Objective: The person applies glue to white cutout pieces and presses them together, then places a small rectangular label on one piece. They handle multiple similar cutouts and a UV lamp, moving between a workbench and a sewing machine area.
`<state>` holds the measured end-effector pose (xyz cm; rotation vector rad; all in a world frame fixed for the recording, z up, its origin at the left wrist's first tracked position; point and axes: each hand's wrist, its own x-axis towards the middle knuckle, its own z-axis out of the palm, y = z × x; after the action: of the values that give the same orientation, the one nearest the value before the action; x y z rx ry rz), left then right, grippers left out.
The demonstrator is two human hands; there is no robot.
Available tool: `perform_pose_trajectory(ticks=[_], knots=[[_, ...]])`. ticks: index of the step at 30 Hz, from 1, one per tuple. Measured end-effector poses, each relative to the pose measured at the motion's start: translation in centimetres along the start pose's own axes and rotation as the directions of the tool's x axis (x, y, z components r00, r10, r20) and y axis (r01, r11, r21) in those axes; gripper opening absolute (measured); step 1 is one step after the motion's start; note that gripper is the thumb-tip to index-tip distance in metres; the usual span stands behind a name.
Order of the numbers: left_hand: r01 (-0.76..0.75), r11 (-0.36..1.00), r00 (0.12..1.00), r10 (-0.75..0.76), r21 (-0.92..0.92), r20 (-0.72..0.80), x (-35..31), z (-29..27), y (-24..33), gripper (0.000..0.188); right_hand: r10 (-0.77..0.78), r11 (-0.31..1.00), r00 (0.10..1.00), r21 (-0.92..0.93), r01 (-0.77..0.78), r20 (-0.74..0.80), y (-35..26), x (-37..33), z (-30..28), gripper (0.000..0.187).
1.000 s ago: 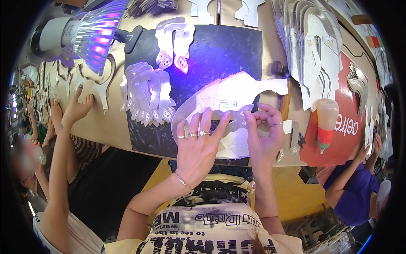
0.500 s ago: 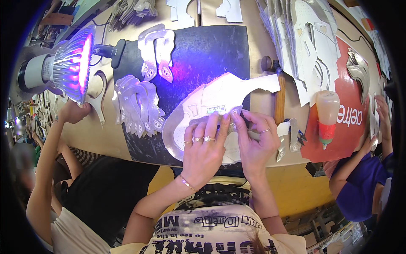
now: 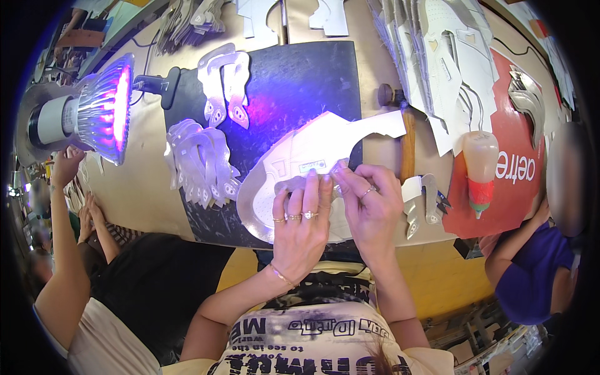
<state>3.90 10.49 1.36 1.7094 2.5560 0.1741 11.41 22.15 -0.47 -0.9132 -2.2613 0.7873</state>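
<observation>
A white shoe upper piece [image 3: 342,135] with silver-grey edging lies on the black mat [image 3: 312,69]. On it is a small curved silver strip [image 3: 289,184], mostly covered by my fingers. My left hand [image 3: 303,219] rests its spread fingertips along this strip, pressing it to the upper; the left thumb is hidden. My right hand [image 3: 372,209] is closed, thumb and index finger pinching the strip's right end. More silver cut pieces [image 3: 201,162] lie overlapped at the mat's left, with a further pair [image 3: 225,78] above them.
A lit lamp [image 3: 106,109] stands at left. Right of the mat are a hammer [image 3: 407,147], small silver pieces [image 3: 429,197], snips [image 3: 442,201], a glue bottle [image 3: 480,165] on a red sheet [image 3: 515,206] and stacked uppers [image 3: 444,75]. Co-workers' arms [image 3: 65,250] show at both sides.
My left fingers have spread from a pinch to lie along the strip. My right hand still pinches its end, lower against the upper. The left co-worker's hand has moved away leftward.
</observation>
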Motion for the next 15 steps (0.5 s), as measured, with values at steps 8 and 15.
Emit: perform_pose_trajectory(ticks=[8,15], knots=[[-0.027,0.997,0.999,0.025,-0.066,-0.03,0.2,-0.3,-0.7,0.063,-0.003,0.999,0.999,-0.049,0.005,0.053,0.1,0.2,-0.3,0.021],[0.009,0.972,0.998,0.007,-0.235,0.067,0.7,-1.3,-1.2,0.064,-0.011,0.992,0.996,-0.125,0.022,0.091,0.1,-0.2,-0.4,0.023]])
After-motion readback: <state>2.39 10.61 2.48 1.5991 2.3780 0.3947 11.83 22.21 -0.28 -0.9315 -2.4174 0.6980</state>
